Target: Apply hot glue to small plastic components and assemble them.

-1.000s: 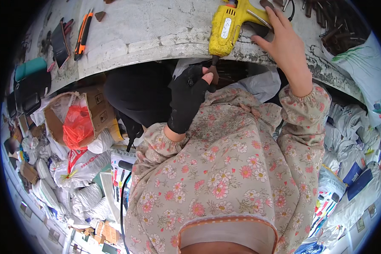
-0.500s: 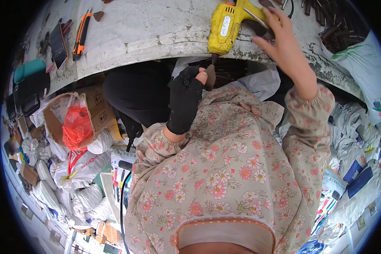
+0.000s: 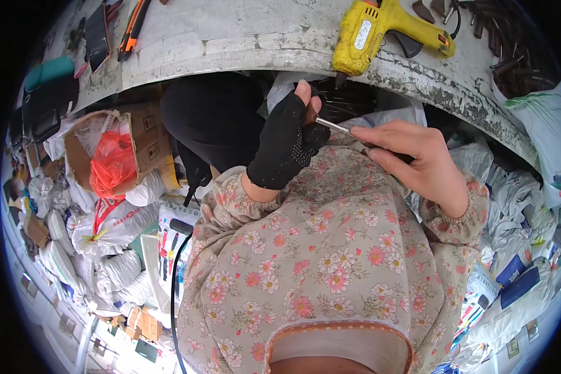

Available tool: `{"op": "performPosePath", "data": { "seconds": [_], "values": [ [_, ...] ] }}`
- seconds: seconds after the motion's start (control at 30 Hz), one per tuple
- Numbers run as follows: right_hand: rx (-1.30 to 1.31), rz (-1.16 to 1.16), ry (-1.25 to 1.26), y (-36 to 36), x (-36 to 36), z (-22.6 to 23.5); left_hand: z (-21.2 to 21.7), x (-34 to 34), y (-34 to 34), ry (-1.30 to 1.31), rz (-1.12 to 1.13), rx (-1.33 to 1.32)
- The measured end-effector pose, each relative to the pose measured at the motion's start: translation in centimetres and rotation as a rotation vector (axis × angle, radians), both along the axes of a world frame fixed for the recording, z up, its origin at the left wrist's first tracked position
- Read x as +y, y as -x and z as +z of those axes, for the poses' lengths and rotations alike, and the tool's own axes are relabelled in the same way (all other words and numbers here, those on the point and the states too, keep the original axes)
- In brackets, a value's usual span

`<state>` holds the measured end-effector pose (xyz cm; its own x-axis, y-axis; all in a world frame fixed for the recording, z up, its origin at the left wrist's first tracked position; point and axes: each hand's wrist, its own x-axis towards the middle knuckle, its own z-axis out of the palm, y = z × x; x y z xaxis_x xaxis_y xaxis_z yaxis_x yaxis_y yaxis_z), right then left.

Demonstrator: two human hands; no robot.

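Working just below the edge of the bench, two hands meet over one thin metal tool. The left hand wears a single black fingerless glove, and its bare fingers are curled closed around the tool's far end, close to a dark piece that I cannot make out. The right hand, bare, has its fingers pressed together along the tool's handle end, pinching it from above. The silvery shaft shows in the short gap between the two hands, slanting down toward the right, in front of the person's chest.

On the bench lies one yellow glue gun, on its side with the nozzle pointing down over the edge, just above the left hand and clear of both hands. Further left there is one orange-handled utility knife beside one flat dark case. At the far right a heap of small dark metal pieces is too crowded to count.

The bench top is pale grey, scuffed and stained, its front edge worn and chipped. Under it hangs one black bag. Beside that is one open cardboard box holding one red plastic bag. The floor around is crowded with many white and printed sacks, more than I can count, on both sides of the person.
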<state>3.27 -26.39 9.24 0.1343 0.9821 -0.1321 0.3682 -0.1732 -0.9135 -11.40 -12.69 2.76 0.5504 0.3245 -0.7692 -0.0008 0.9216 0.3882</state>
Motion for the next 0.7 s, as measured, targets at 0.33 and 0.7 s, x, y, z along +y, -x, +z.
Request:
{"op": "performPosePath", "data": {
  "seconds": [0.33, 0.7],
  "values": [
    [-0.165, 0.108, 0.094, 0.7, 0.9, 1.8, 0.3, -0.6, 1.5, -0.918, -0.226, 0.012],
    [-0.104, 0.091, 0.018, 0.3, 2.1, -2.3, -1.4, -0.1, 0.9, -1.167, -0.348, 0.047]
  ]
}}
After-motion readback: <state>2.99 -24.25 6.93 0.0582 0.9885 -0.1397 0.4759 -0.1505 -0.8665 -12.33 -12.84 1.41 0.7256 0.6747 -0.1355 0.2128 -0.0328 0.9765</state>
